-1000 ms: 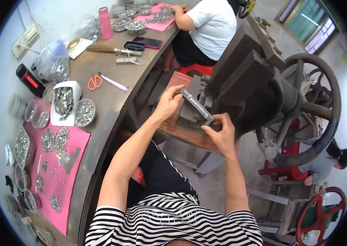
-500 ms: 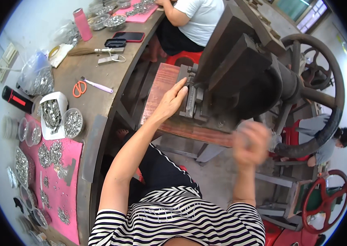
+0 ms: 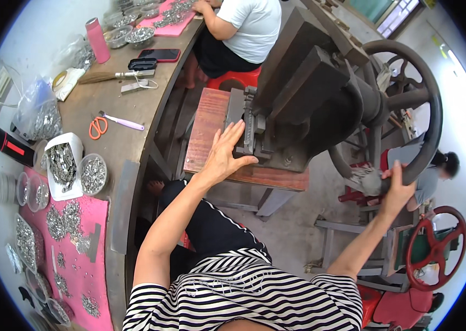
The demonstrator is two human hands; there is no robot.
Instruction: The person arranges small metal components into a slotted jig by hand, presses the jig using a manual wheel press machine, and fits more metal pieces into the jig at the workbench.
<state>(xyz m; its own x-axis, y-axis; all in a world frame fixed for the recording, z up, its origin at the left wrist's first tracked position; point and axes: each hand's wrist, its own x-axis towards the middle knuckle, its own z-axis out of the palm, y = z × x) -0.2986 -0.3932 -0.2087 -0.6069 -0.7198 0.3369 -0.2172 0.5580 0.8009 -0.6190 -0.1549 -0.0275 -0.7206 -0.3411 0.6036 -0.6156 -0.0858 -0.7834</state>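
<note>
A dark hand press [image 3: 321, 105] stands on a red-brown wooden stand [image 3: 205, 124] in front of me. My left hand [image 3: 224, 151] lies on the metal die [image 3: 250, 129] at the press's base, fingers stretched out and thumb spread; I see nothing held in it. Far out to the right, my right hand [image 3: 398, 192] has its fingers round the lower rim of the big dark handwheel [image 3: 435, 118]. Beside that hand a grey cloth wrapping [image 3: 366, 179] covers part of the rim. Whether a small part sits in the die is too fine to tell.
The workbench [image 3: 128, 129] at left holds orange scissors [image 3: 98, 128], a purple-handled brush [image 3: 125, 121], a white tray of metal pieces [image 3: 76, 190], a tub of them [image 3: 93, 175] and a pink mat [image 3: 87, 265]. Another person [image 3: 252, 30] sits beyond; a red handwheel [image 3: 437, 248] stands right.
My right hand, blurred and closer in before, has moved right onto the handwheel's rim. My left hand has come slightly nearer me along the die, its thumb now spread. The whole view has shifted somewhat.
</note>
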